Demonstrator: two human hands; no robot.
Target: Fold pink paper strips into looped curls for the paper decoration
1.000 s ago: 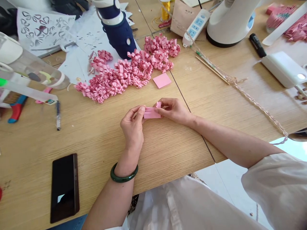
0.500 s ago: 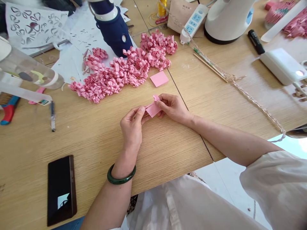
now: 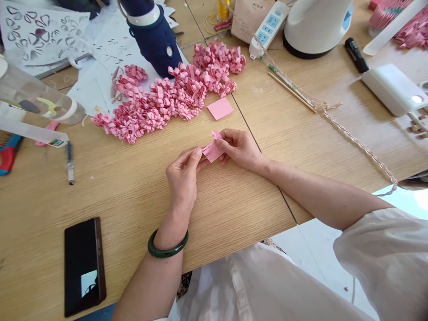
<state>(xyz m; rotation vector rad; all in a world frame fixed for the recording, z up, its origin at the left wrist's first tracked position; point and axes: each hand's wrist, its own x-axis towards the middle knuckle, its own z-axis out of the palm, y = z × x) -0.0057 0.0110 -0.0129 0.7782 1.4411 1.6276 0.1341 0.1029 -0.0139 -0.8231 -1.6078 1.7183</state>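
Observation:
Between my two hands is a small piece of pink paper [image 3: 213, 152] cut into strips, held just above the table. My left hand [image 3: 184, 171] pinches strip ends at its left side between thumb and fingers. On the other side, my right hand [image 3: 239, 148] grips the paper, thumb on top; a small curled bit shows at its upper edge. Beyond my hands a flat rectangle of pink paper [image 3: 220, 109] lies on the table. Behind that stretches a heap of looped pink paper curls [image 3: 160, 104].
A dark blue bottle [image 3: 152, 42] stands behind the curls. A phone [image 3: 83, 267] lies at the near left, a pen [image 3: 70, 165] beyond it. To the right are a power strip [image 3: 269, 29], wooden sticks [image 3: 294, 92], a twisted cord [image 3: 361, 145] and a white box [image 3: 394, 89].
Slits between the paper's strips show more plainly now. Both hands keep their hold in nearly the same place. The view has shifted slightly.

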